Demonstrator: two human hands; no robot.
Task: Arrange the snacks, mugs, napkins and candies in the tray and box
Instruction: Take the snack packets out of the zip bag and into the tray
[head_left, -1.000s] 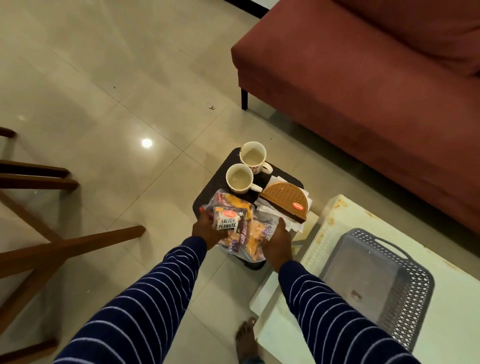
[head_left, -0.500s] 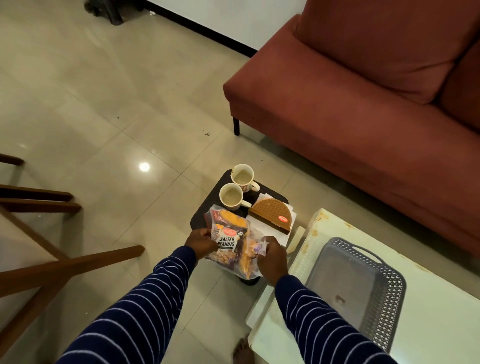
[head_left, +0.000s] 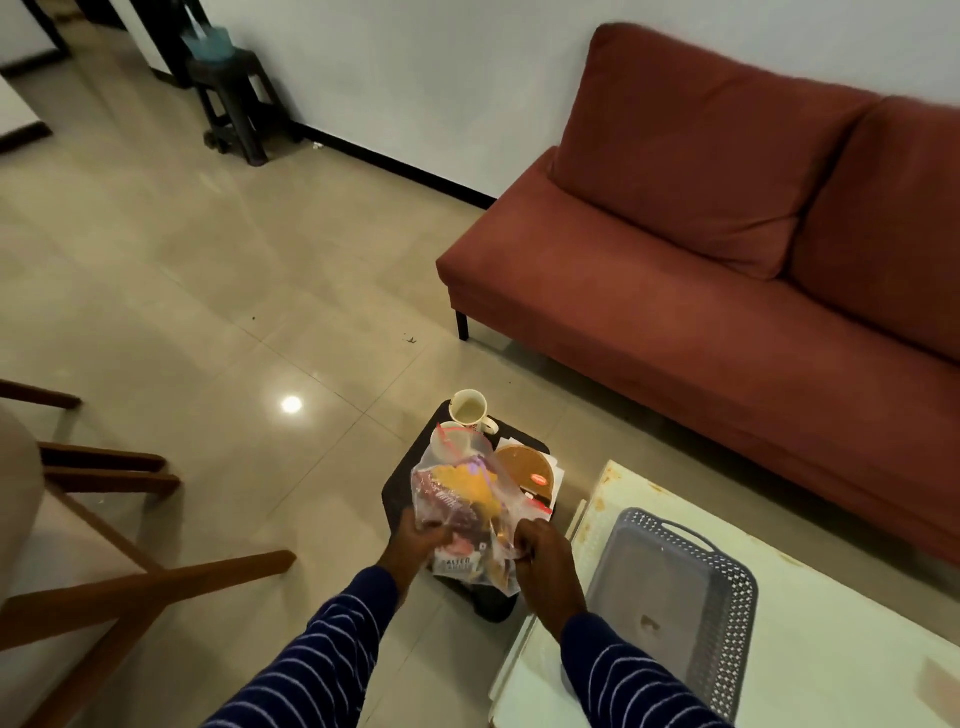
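A clear zip bag of snacks (head_left: 462, 499), with a salted peanuts packet inside, is lifted above the small dark stool (head_left: 402, 486). My left hand (head_left: 415, 543) grips its lower left side and my right hand (head_left: 540, 558) grips its lower right corner. Behind the bag, one white mug (head_left: 470, 409) stands on the stool; a second mug (head_left: 451, 441) shows through the plastic. A brown half-round box (head_left: 522, 470) lies on white napkins (head_left: 557, 465) at the stool's right. The grey perforated tray (head_left: 727, 587) stands on the white table to my right.
A red sofa (head_left: 727, 291) runs along the wall behind the stool. The white low table (head_left: 831, 623) is at the right. Wooden chair legs (head_left: 104, 587) reach in from the left. A dark stool (head_left: 234, 98) stands by the far wall. Tiled floor lies between.
Both hands have raised the snack bag off the stool and tipped it upright, so it now hides part of the nearer mug. The camera has tilted up, showing more of the room.
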